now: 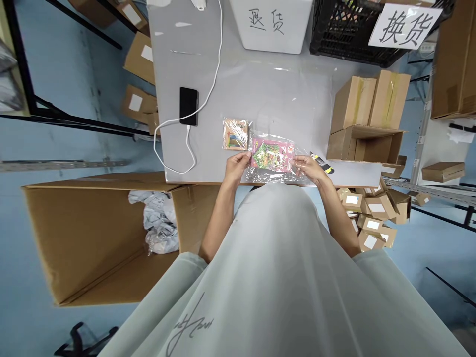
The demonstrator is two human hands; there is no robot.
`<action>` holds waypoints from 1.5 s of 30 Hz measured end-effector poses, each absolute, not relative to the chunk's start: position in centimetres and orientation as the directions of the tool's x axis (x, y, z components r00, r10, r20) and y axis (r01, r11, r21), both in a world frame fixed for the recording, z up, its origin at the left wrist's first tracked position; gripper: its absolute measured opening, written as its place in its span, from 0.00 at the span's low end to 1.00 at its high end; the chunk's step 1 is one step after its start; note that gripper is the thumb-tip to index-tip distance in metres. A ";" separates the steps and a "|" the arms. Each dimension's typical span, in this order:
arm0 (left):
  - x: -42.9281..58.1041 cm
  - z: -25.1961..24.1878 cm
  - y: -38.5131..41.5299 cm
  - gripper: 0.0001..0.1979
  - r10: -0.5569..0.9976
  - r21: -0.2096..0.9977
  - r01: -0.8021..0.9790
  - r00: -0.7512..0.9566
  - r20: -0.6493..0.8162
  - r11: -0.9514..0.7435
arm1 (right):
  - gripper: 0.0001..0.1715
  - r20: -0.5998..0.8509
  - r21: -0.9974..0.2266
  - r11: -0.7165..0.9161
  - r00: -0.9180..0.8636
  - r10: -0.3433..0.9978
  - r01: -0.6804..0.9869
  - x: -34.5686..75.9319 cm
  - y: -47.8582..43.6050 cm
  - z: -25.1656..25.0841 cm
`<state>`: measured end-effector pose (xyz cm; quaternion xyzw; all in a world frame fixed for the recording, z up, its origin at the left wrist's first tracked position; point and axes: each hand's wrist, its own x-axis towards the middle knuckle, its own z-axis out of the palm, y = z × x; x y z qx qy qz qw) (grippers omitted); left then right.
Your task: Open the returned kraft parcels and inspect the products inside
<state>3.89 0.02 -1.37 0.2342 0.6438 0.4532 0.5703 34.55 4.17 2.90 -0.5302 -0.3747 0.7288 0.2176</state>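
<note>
Head view:
- Left hand (237, 166): yours, fingers and thumb pinched together on the left edge of a clear bag, at the near side of the table.
- Right hand (308, 166): yours, pinched likewise on the right edge of the same bag.
- Pink packet (272, 155): one, printed with a green, many-coloured picture, inside that bag — between your two hands, near the table's front edge; whether it rests on the surface or is slightly raised, you cannot tell from here.
- Small brown packet (236, 134): one, in clear wrap, on the table just beyond your left hand, beside the pink packet's left end.
- Black-and-yellow tool (323, 162): one, lying just beside your right wrist, partly covered by it.
- Black phone (189, 105): one, on the table to your left; a white cable (217, 64) crosses its corner and loops beside it.
- Grey table (260, 94): one, bearing all the above.
- White bin (271, 37): one, at the far side, hand-lettered 退货.
- Black crate (342, 39): one, right of the bin, with a white sign (405, 26) reading 换货.
- Brown cartons (353, 104): two taped ones side by side at your right, behind an open carton (366, 144).
- Large open carton (92, 238): one, at your left below table level — crumpled plastic (159, 223) inside.
</note>
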 end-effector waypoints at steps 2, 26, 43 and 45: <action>4.0 -1.3 0.1 0.26 0.829 0.866 -0.203 -0.255 -0.498 0.457 | 0.31 -0.604 -0.783 -0.617 -0.335 0.723 0.078 34.7 4.2 2.8; 3.5 7.4 3.5 0.25 0.886 0.862 -0.338 -0.137 -0.442 0.377 | 0.31 -0.616 -0.774 -0.627 0.123 0.778 0.091 35.4 5.3 -2.2; 22.5 10.9 8.9 0.30 0.726 0.840 -0.034 0.522 -0.447 0.542 | 0.53 -0.249 -0.960 -0.252 -0.042 0.968 -0.120 44.6 1.7 5.9; 25.4 10.7 9.6 0.28 0.766 0.878 0.005 0.486 -0.421 0.479 | 0.38 -0.227 -0.968 -0.219 0.053 0.972 -0.123 46.0 1.1 6.4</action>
